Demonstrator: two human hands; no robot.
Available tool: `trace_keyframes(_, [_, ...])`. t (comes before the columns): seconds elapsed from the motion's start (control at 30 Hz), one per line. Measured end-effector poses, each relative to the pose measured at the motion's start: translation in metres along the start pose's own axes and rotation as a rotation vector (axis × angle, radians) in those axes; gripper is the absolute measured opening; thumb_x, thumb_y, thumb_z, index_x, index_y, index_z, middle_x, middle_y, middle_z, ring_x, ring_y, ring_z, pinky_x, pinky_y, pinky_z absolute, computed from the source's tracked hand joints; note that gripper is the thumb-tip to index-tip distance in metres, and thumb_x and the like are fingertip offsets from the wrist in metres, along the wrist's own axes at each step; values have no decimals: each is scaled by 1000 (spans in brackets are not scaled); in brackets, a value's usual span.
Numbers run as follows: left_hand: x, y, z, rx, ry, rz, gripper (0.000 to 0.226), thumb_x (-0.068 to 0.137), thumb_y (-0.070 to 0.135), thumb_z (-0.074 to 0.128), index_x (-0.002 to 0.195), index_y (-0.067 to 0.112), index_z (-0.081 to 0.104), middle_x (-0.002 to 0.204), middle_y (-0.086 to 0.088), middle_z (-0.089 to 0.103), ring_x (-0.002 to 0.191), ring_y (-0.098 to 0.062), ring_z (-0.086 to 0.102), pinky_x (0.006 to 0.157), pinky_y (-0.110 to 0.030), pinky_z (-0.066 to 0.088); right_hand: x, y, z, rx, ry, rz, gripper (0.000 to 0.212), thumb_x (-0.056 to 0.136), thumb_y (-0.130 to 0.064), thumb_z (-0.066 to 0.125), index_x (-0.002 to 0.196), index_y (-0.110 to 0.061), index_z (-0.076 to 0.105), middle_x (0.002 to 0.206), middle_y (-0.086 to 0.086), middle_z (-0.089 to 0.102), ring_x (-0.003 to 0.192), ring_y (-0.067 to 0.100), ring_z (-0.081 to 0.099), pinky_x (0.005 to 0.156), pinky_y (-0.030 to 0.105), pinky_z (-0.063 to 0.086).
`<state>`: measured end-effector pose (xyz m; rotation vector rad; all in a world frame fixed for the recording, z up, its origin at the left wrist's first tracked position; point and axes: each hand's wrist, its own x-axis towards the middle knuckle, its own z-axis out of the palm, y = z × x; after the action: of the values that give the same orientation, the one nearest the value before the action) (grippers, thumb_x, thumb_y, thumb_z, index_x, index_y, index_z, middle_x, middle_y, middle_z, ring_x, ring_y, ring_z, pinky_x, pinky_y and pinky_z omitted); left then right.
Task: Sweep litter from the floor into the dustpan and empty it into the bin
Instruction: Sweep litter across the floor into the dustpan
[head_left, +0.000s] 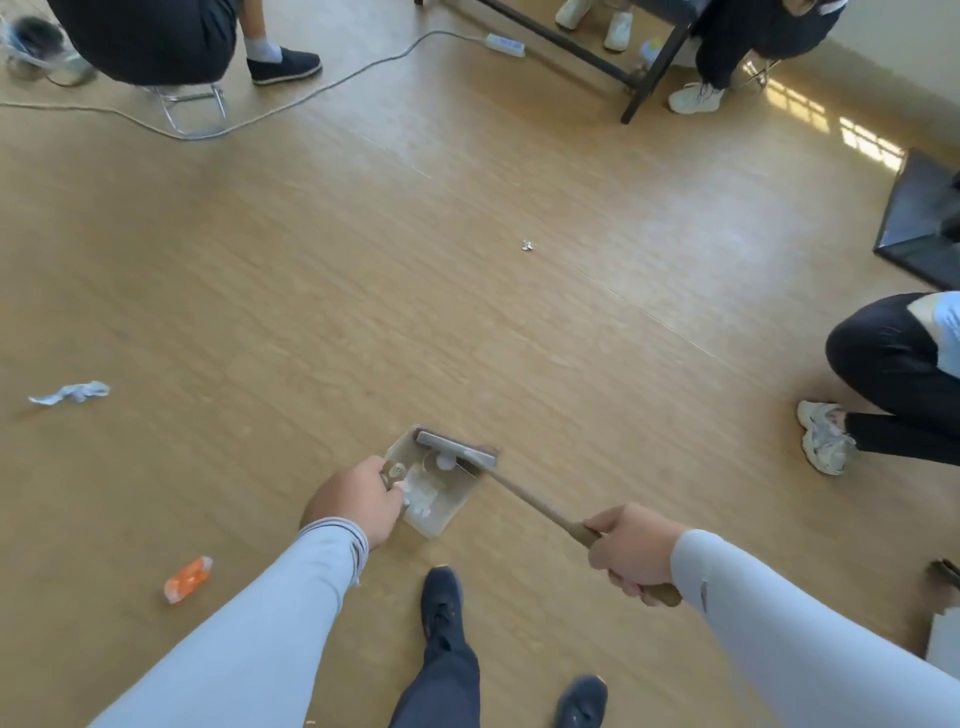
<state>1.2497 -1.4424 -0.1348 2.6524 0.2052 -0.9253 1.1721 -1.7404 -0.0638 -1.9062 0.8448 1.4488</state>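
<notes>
Head view: left hand (358, 501) grips the dustpan (434, 491) handle, pan low over the wooden floor (467, 312); right hand (631, 553) wraps the broom (457, 451) handle, broom head at the pan mouth; white scraps inside; orange wrapper (188, 578), crumpled tissue (70, 392), foil scrap (527, 246) unswept; advise pan lip flat, short strokes inward; bin not identifiable.

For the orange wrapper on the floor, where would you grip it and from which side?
Pinch the orange wrapper at its raised white end, coming from above with the fingers across its narrow width. It lies flat and slanted on the floor, so nothing lets fingers get underneath.
</notes>
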Motion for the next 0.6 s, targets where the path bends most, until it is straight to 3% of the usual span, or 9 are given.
trace_keyframes(0.1, [-5, -1, -2, -2, -17, -2, 23, 97, 44, 53, 112, 29, 61, 100, 3, 71, 88, -25, 66, 70, -32, 52, -33, 19, -29, 182, -9, 10, 35, 90, -10, 53, 116, -30, 67, 67, 5, 53, 46, 16, 40, 46, 24, 32])
trace_keyframes(0.2, [-13, -2, -7, -21, -15, 2, 13, 97, 42, 53, 98, 29, 57, 93, 8, 68, 84, -22, 65, 75, -33, 56, -52, 40, -35, 193, 12, 7, 44, 90, -13, 53, 129, -33, 59, 65, 4, 54, 46, 15, 40, 45, 24, 34])
trace_keyframes(0.3, [-17, 8, -18, -29, 3, 30, 6, 96, 41, 55, 95, 36, 56, 91, 11, 65, 83, -20, 63, 73, -31, 52, -54, 61, -39, 290, 59, 10, 47, 93, -12, 51, 135, -33, 53, 61, 4, 54, 45, 15, 41, 46, 25, 34])
trace_keyframes(0.47, [-12, 45, -39, -4, 22, 97, 15, 95, 43, 56, 103, 32, 63, 99, 10, 70, 90, -21, 66, 78, -31, 54, -47, 104, -66, 549, 155, 58, 40, 94, -10, 48, 129, -31, 53, 60, 6, 50, 43, 16, 39, 46, 23, 31])
trace_keyframes(0.6, [-3, 92, -49, 32, 28, 149, 14, 94, 44, 57, 95, 32, 63, 87, 15, 67, 83, -18, 66, 78, -31, 55, -40, 165, -85, 858, 195, 147, 33, 97, -10, 48, 124, -28, 56, 63, 7, 49, 43, 16, 38, 45, 20, 27])
